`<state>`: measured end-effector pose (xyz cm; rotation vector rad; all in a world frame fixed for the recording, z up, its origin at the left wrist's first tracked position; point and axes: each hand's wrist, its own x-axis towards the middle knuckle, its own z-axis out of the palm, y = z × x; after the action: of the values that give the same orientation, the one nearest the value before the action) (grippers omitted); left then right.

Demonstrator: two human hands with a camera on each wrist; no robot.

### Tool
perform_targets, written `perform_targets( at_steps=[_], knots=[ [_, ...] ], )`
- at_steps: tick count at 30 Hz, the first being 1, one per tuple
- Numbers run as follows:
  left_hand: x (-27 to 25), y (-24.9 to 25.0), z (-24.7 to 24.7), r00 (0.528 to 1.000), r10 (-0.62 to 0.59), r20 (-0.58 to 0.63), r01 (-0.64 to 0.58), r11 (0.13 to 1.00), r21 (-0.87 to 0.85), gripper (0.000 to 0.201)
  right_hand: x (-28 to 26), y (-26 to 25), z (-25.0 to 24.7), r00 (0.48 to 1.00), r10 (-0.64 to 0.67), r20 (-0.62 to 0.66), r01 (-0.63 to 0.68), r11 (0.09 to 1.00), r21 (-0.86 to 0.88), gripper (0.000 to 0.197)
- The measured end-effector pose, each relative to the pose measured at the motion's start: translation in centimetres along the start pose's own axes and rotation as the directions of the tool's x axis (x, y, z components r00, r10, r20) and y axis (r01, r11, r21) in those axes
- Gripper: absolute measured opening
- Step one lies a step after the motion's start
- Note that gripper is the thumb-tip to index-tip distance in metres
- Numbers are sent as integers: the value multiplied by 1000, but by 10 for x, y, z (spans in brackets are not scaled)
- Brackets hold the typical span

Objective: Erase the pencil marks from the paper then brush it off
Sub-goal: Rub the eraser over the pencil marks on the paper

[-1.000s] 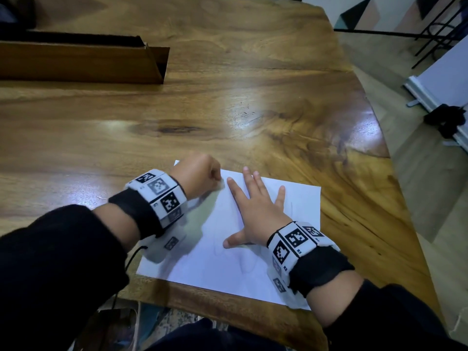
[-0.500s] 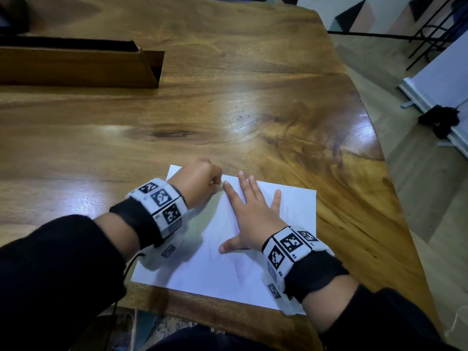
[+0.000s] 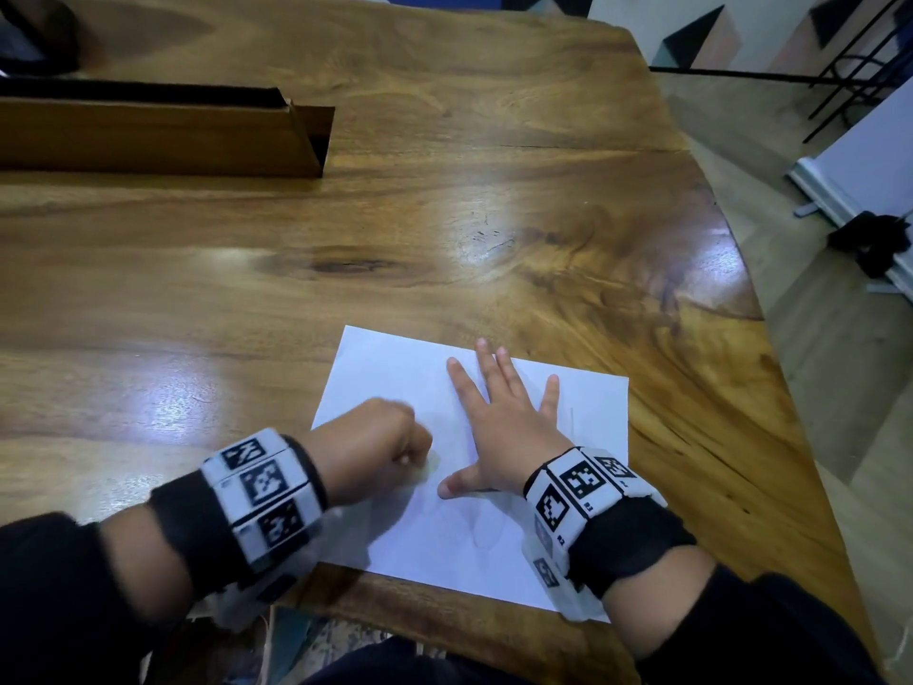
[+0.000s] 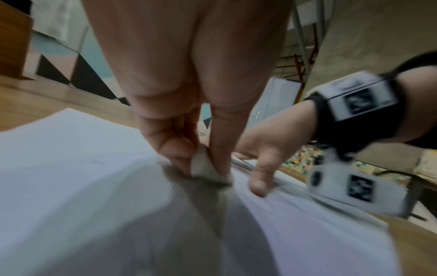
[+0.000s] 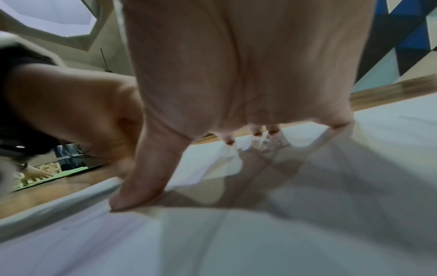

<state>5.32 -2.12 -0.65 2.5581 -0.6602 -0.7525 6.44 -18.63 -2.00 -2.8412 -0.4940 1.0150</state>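
A white sheet of paper (image 3: pixel 395 383) lies near the front edge of the wooden table (image 3: pixel 444 215), with faint pencil marks near its lower middle. My left hand (image 3: pixel 375 447) is curled into a fist at the sheet's left side and pinches a small pale eraser (image 4: pixel 203 166) against the paper (image 4: pixel 71 168). My right hand (image 3: pixel 499 417) lies flat with spread fingers on the middle of the sheet and presses it down. In the right wrist view its thumb (image 5: pixel 141 186) and fingertips rest on the paper (image 5: pixel 260 242).
A long wooden box (image 3: pixel 163 136) stands at the back left of the table. The table's curved right edge (image 3: pixel 770 388) drops to the floor, where a dark object (image 3: pixel 874 244) lies by a white panel.
My left hand has slid from the sheet's far left corner toward me along the left side, still holding the eraser. The right hand stays flat on the paper.
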Motion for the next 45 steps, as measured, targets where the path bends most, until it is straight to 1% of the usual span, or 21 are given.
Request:
perform_targets(
  at_steps=[1,3,6,8,11,14,17,20,21,23,25,26,27,29,31,32,35,37,40,43,45],
  knots=[
    [-4,0,0,997,9,76,-9,1000,6,9,0,0,0,1000,0,1,0,1000,1,131],
    [2,0,-7,999,-15,50,14,1000,6,8,0,0,1,1000,0,-1,0,1000,2,131],
    [25,-2,-11,965,-106,-241,110,994,1,9,0,0,1,1000,7,-5,-6,1000,2,131],
    [22,-1,-5,945,-100,-311,102,995,-8,10,0,-1,1,1000,8,-4,-8,1000,-1,131],
    [-8,1,12,993,35,-109,-37,999,-25,12,1,0,1,1000,7,-2,-7,1000,-2,131],
    [-19,2,11,998,45,54,-43,998,-40,12,1,0,1,1000,7,0,-7,1000,-8,130],
    [5,0,0,987,-74,-144,74,997,-11,9,1,0,1,1000,7,2,-7,1000,-13,130],
    [21,-2,-4,919,-140,-368,144,989,-16,9,0,-1,1,1000,11,3,-10,1000,-12,130],
    [16,-2,-2,933,-100,-347,107,994,1,10,0,-1,1,1000,9,3,-9,1000,-9,130],
    [-2,-1,7,991,18,-130,-19,1000,-8,13,0,0,1,1000,8,6,-8,1000,-4,130],
    [-17,1,10,990,86,110,-82,996,-39,14,1,1,1,1000,8,10,-8,1000,-7,131],
    [-18,0,8,984,97,152,-91,995,-45,13,1,0,1,1000,7,11,-7,1000,-9,131],
    [-13,0,4,987,93,130,-90,996,-26,11,1,0,1,1000,5,8,-5,1000,-11,131],
    [5,0,-3,999,29,-40,-28,999,29,10,1,0,1,1000,2,4,-2,1000,-12,130],
    [15,1,-5,975,-33,-219,40,999,30,9,1,0,2,1000,2,1,-2,1000,-7,130],
    [14,0,-3,970,-25,-241,31,999,23,10,1,1,2,1000,2,-1,-2,1000,-5,130],
    [-3,-1,8,996,86,-30,-87,996,-35,10,1,1,3,1000,-3,-1,3,1000,9,131],
    [-4,0,4,992,91,88,-89,996,-30,10,1,1,3,1000,-3,-4,3,1000,13,131],
    [24,-2,-14,998,-12,-67,13,1000,18,12,1,2,3,1000,-5,-6,5,1000,10,131],
    [48,-4,-23,936,-158,-313,153,987,-42,12,1,1,3,1000,-5,-9,6,1000,18,132],
    [45,-1,-18,923,-183,-338,173,983,-59,11,1,1,3,1000,-4,-9,4,1000,20,132]
  ],
)
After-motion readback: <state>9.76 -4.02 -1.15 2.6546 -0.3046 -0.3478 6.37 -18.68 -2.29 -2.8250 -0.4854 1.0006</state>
